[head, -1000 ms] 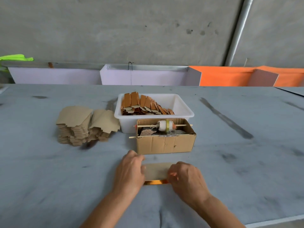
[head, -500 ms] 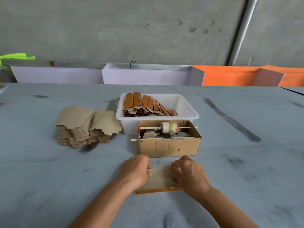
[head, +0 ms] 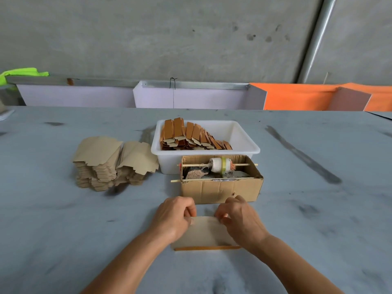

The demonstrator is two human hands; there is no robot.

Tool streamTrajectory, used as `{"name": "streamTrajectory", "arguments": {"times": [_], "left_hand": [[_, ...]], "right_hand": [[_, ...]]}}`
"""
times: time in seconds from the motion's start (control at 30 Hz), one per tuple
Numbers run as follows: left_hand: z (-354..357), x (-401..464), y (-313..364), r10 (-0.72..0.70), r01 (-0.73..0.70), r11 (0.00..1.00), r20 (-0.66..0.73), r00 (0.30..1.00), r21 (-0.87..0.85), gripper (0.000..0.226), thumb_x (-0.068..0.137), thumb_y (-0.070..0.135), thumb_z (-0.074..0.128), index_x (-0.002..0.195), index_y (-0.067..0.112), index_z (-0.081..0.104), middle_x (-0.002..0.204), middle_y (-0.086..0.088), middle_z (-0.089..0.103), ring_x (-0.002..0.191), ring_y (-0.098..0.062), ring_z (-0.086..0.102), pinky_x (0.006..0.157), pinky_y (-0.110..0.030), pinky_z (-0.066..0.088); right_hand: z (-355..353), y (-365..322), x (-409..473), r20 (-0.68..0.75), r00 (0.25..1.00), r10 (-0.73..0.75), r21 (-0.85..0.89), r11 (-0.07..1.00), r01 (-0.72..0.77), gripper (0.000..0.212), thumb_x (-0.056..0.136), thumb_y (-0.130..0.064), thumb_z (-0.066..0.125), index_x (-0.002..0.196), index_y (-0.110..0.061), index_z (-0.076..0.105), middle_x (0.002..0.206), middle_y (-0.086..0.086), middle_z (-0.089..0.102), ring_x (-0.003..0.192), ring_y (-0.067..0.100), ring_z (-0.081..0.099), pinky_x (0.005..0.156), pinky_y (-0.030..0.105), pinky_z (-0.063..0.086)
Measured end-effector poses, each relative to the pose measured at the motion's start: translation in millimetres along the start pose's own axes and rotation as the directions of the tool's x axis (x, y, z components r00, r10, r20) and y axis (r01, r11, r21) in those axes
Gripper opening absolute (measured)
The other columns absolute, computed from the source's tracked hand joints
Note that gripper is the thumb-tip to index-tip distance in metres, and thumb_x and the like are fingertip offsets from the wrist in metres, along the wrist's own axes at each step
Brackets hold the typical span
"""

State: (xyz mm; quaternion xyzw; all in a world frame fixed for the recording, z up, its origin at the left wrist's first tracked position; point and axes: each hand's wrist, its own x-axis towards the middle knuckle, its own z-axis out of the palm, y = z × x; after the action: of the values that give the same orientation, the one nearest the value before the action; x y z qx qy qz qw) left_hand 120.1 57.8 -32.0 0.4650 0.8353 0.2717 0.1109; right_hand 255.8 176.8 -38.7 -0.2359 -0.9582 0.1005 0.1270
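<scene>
**A:** Where do we have the card (head: 204, 232)?

**B:** It lies flat on the worktop (head: 63, 230) right in front of us, tan face up, with a thin orange edge showing along its six o'clock side. Our left hand (head: 174, 217) covers its nine o'clock end and our right hand (head: 241, 219) its three o'clock end.

**A:** And what are our fingers (head: 189, 209) doing?

**B:** On both hands they are curled and pinching the card's far edge, one hand near each far corner. We cannot tell how far under the card they reach.

**A:** What do we see just beyond it?

**B:** At twelve o'clock, just past our knuckles, stands an open cardboard box (head: 220, 189). A thin stick lies across its top and runs through a white spool (head: 219, 165) with a yellow band. A second stick pokes out at the box's nine o'clock side, and grey and brown scraps lie inside. Directly behind the box is a white tub (head: 244, 149), with folded orange pieces (head: 191, 136) leaning in a row in its nine o'clock half.

**A:** And off to the side?

**B:** At about ten o'clock we have a stack of tan blanks (head: 110, 162), just beside the tub and well apart from our hands. Along the worktop's far edge stand pale panels (head: 191, 98) at twelve o'clock and orange panels (head: 297, 96) towards two o'clock. A concrete wall with a pipe (head: 314, 39) stands behind them.
</scene>
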Motion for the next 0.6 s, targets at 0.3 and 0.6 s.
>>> {"name": "streamTrajectory", "arguments": {"times": [0.3,0.6], "left_hand": [[-0.5,-1.5,-6.0,0.162,-0.157,0.977,-0.030,0.986,0.142,0.020,0.086,0.011,0.059,0.093,0.026,0.071,0.095,0.008,0.066,0.094,-0.011,0.057,0.082,-0.021,0.039],[-8.2,-16.2,7.0,0.538,-0.481,0.686,0.066,0.841,0.546,0.007,0.047,0.016,0.066,0.045,0.022,0.063,0.051,0.009,0.051,0.055,-0.011,0.056,0.047,-0.016,0.043]], "right_hand": [[-0.5,-2.0,-4.5,-0.067,0.994,-0.092,-0.031,0.995,0.090,0.018,0.082,-0.003,0.062,0.086,-0.017,0.073,0.086,0.002,0.065,0.086,0.023,0.057,0.073,0.035,0.046],[-14.5,-7.5,-7.2,0.039,0.917,-0.397,-0.432,0.821,0.374,0.022,0.049,-0.006,0.078,0.052,-0.022,0.064,0.055,-0.004,0.052,0.057,0.016,0.053,0.049,0.025,0.043]]}}
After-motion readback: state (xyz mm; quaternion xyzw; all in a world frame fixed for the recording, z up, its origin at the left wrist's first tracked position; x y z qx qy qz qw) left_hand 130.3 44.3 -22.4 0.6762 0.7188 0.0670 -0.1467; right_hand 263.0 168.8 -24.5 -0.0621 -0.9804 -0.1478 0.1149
